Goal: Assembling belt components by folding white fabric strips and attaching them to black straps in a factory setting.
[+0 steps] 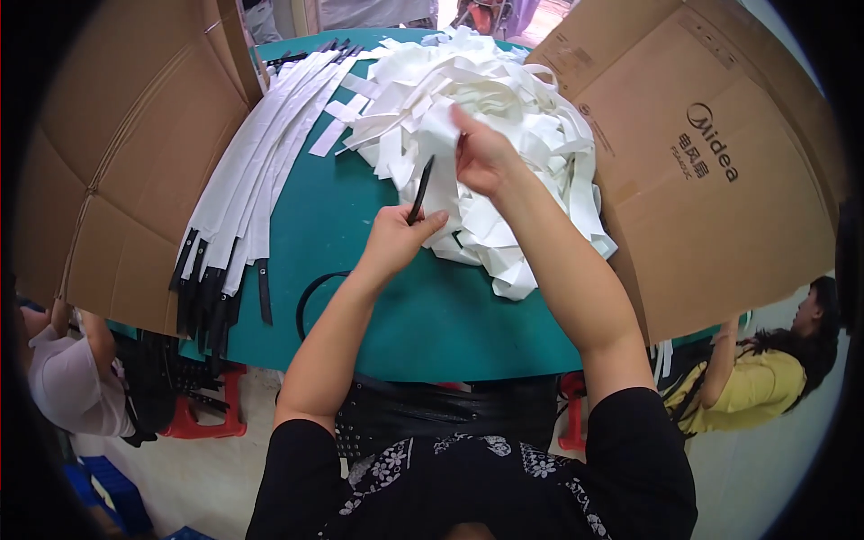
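So I'm on the remote end of this one, looking down through the head cam. My left hand [399,241] has a black strap [420,191] pinched between thumb and fingers, its free end poking up toward the far side. My right hand [483,160] is up against a loose white strip [441,175], just right of the strap; it's blurred there, so I can't tell if the fingers have closed on it.

The heap of white strips [540,153] sits right behind, far and a bit right on the green surface [387,333]. Over on the left there's a bundle of covered straps [261,162], white with black ends sticking out, so my read is I'm at the pairing-up step: strap end meets white cover. Next move probably calls for getting the cover's opening lined up with the strap tip, left hand steady, right hand doing the feeding.
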The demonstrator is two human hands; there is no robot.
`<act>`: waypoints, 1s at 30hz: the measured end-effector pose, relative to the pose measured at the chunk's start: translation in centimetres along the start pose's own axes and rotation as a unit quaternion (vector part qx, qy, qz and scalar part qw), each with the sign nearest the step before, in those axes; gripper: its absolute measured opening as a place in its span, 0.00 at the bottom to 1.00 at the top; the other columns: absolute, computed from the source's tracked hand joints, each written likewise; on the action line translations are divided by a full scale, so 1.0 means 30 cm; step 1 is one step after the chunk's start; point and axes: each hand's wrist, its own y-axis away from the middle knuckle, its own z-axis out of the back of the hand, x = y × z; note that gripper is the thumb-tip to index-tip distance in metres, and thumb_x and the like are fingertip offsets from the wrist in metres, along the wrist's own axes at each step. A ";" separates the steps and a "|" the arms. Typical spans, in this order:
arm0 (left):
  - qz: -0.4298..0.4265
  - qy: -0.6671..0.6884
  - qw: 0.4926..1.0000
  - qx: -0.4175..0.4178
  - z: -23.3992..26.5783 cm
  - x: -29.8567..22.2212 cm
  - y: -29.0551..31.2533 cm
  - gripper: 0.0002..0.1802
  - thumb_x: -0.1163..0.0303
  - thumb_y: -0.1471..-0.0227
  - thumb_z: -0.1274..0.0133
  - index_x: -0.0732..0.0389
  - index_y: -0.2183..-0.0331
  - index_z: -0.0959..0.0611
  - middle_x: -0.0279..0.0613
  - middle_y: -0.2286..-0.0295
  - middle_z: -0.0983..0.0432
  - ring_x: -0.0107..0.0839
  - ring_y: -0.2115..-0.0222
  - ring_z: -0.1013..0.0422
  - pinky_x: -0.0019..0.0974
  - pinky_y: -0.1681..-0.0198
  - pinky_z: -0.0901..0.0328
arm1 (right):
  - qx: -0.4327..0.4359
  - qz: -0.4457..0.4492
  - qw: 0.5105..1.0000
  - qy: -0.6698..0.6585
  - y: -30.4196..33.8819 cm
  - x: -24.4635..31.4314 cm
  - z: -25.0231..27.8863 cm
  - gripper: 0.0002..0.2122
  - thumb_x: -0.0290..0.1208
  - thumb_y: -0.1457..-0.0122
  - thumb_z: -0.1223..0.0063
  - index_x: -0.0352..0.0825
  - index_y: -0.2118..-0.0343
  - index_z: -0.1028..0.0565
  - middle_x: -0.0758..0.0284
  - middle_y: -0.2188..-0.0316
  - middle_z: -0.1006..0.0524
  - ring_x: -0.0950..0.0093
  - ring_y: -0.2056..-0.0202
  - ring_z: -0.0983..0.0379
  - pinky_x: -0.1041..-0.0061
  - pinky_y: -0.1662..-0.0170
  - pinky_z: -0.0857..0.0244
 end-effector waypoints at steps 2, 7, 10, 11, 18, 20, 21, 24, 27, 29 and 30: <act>0.093 0.243 0.963 0.072 0.000 -0.037 0.014 0.12 0.62 0.57 0.44 0.56 0.80 0.28 0.22 0.89 0.44 0.14 0.91 0.51 0.23 0.88 0.58 | 0.095 0.046 0.994 0.028 0.054 0.049 0.056 0.31 0.58 0.45 0.72 0.31 0.55 0.35 0.63 0.57 0.31 0.69 0.53 0.36 0.68 0.50 0.44; 0.100 0.299 0.948 0.048 0.001 -0.078 0.008 0.13 0.65 0.55 0.45 0.55 0.83 0.31 0.23 0.89 0.44 0.13 0.92 0.53 0.22 0.90 0.60 | 0.218 -0.046 0.945 0.240 0.324 -0.125 0.165 0.31 0.57 0.46 0.67 0.31 0.52 0.35 0.65 0.55 0.32 0.74 0.53 0.36 0.71 0.49 0.46; 0.129 0.281 0.950 0.032 -0.005 -0.026 -0.021 0.15 0.66 0.55 0.45 0.54 0.84 0.34 0.22 0.90 0.46 0.13 0.92 0.53 0.22 0.90 0.60 | 0.102 -0.110 0.944 0.293 0.469 -0.233 0.156 0.11 0.35 0.45 0.53 0.31 0.66 0.27 0.74 0.72 0.28 0.85 0.71 0.36 0.84 0.66 0.42; 0.126 0.247 0.961 0.009 -0.014 -0.011 -0.039 0.15 0.66 0.56 0.45 0.54 0.84 0.33 0.22 0.90 0.46 0.14 0.92 0.53 0.23 0.90 0.60 | 0.102 -0.087 0.964 0.230 0.498 -0.290 0.182 0.09 0.32 0.47 0.50 0.31 0.69 0.26 0.76 0.76 0.29 0.87 0.74 0.38 0.86 0.69 0.43; 0.128 0.152 0.980 0.025 -0.023 0.058 -0.065 0.15 0.61 0.56 0.45 0.55 0.83 0.32 0.23 0.90 0.46 0.15 0.92 0.53 0.24 0.89 0.60 | 0.109 -0.148 0.952 0.244 0.640 -0.415 0.211 0.10 0.33 0.51 0.45 0.30 0.73 0.25 0.73 0.80 0.28 0.86 0.79 0.37 0.85 0.77 0.42; 0.165 0.058 0.984 0.046 -0.027 0.071 -0.038 0.15 0.57 0.54 0.48 0.57 0.80 0.29 0.23 0.90 0.47 0.15 0.91 0.52 0.25 0.89 0.60 | 0.054 -0.137 0.980 0.132 0.632 -0.441 0.220 0.09 0.31 0.51 0.45 0.30 0.74 0.25 0.72 0.79 0.27 0.85 0.80 0.35 0.86 0.78 0.42; 0.167 0.056 0.983 0.046 -0.028 0.070 -0.012 0.15 0.57 0.54 0.48 0.57 0.80 0.29 0.23 0.90 0.47 0.15 0.91 0.52 0.25 0.89 0.60 | 0.033 -0.123 0.987 0.099 0.636 -0.429 0.207 0.08 0.32 0.51 0.45 0.31 0.74 0.25 0.71 0.78 0.26 0.85 0.80 0.35 0.88 0.78 0.42; 0.176 0.042 0.982 0.051 -0.013 0.060 0.136 0.21 0.51 0.48 0.58 0.60 0.67 0.27 0.24 0.88 0.46 0.16 0.90 0.52 0.23 0.89 0.58 | 0.004 -0.114 0.993 0.045 0.630 -0.448 0.219 0.09 0.33 0.50 0.45 0.32 0.74 0.26 0.71 0.79 0.27 0.87 0.81 0.37 0.89 0.80 0.43; 0.179 0.161 0.966 0.090 -0.049 0.063 0.328 0.21 0.49 0.45 0.70 0.56 0.62 0.34 0.28 0.85 0.43 0.18 0.91 0.48 0.22 0.90 0.55 | -0.039 -0.095 0.993 -0.058 0.612 -0.473 0.254 0.09 0.35 0.49 0.46 0.33 0.74 0.27 0.74 0.81 0.29 0.88 0.83 0.40 0.89 0.81 0.45; 0.191 0.149 0.965 0.096 -0.062 0.068 0.466 0.18 0.51 0.43 0.74 0.55 0.66 0.37 0.32 0.82 0.41 0.20 0.91 0.46 0.22 0.91 0.53 | -0.054 -0.098 0.990 -0.081 0.596 -0.491 0.245 0.09 0.35 0.48 0.48 0.35 0.74 0.28 0.75 0.81 0.30 0.88 0.83 0.41 0.89 0.81 0.47; 0.205 0.119 0.966 0.099 -0.068 0.050 0.515 0.18 0.53 0.43 0.73 0.57 0.70 0.37 0.33 0.82 0.41 0.21 0.90 0.44 0.23 0.91 0.50 | -0.071 -0.099 0.987 -0.104 0.588 -0.498 0.245 0.08 0.36 0.47 0.49 0.36 0.74 0.29 0.77 0.81 0.31 0.89 0.83 0.42 0.89 0.81 0.49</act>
